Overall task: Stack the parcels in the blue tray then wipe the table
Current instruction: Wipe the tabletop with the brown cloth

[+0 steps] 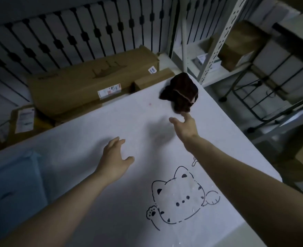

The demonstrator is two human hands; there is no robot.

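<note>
Fingers of the right hand [184, 127] are straight and released, holding nothing, their tips at the near edge of a crumpled dark cloth [181, 91] on the far right corner of the table [97, 207]. The left hand [115, 157] hovers mid-table, fingers relaxed, empty. The blue tray [13, 189] sits at the left edge. Bare tabletop lies between them; cardboard boxes [86, 86] crowd the far edge.

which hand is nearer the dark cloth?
Right. The right hand reaches out open, fingertips at the near edge of the dark cloth. The left hand hovers open over the table, well short of the cloth and to its left.
</note>
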